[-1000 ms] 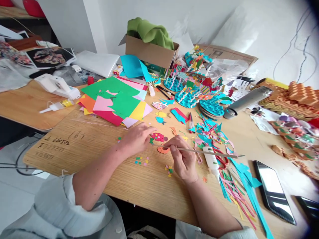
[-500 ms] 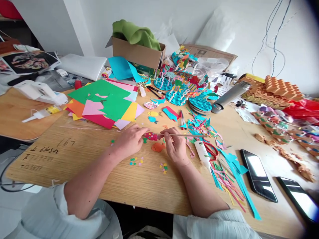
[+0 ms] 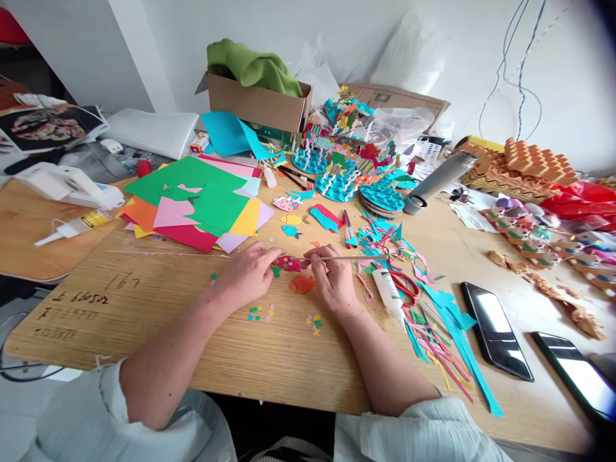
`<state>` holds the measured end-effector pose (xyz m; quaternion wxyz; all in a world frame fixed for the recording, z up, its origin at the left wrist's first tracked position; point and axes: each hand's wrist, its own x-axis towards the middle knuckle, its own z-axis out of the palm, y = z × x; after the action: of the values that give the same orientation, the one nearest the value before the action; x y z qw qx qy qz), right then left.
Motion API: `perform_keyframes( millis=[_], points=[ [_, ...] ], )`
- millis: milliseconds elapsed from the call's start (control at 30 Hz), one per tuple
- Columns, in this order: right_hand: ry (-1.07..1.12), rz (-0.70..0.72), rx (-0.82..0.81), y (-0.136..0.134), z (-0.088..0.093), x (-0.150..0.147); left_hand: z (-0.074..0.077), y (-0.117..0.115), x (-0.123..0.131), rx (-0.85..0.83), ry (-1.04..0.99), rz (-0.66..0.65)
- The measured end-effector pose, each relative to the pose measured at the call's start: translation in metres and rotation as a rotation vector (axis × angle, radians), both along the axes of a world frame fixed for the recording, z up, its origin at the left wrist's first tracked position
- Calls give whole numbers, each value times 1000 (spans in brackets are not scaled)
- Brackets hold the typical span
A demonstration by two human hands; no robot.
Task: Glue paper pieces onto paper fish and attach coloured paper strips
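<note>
My right hand (image 3: 333, 280) grips a thin wooden stick (image 3: 351, 258) that runs level to the right, and its fingertips sit just above a red paper fish with coloured dots (image 3: 289, 263). My left hand (image 3: 248, 274) lies on the table, its fingertips at the fish's left end. I cannot tell whether they hold it. Below the fish lies an orange paper fish (image 3: 302, 284). Small paper confetti pieces (image 3: 256, 312) are scattered in front of my left hand.
Coloured paper sheets (image 3: 192, 205) are stacked left of my hands. To the right lie a white glue bottle (image 3: 387, 295), red scissors (image 3: 403, 287) and cut paper strips (image 3: 433, 340). Teal paper crafts (image 3: 332, 183), a cardboard box (image 3: 255, 106) and several phones stand around the wooden table (image 3: 144, 333).
The stick has swung from slanting down-right to level, and my right hand has moved up against the dotted fish. The whole view has shifted left across the table.
</note>
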<state>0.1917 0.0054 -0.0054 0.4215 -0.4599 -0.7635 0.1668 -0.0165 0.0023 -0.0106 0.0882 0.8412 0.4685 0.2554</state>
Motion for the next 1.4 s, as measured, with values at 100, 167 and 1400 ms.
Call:
perform_keyframes(
  millis=[100,167,1400],
  points=[
    [-3,13,3,1,0,0,0,0,0,3,7,4],
    [-5,20,7,1,1,-1,1,0,0,-1,15,9],
    [182,-73,-208,4,-9,1,-1,0,0,-14,22,19]
  ],
)
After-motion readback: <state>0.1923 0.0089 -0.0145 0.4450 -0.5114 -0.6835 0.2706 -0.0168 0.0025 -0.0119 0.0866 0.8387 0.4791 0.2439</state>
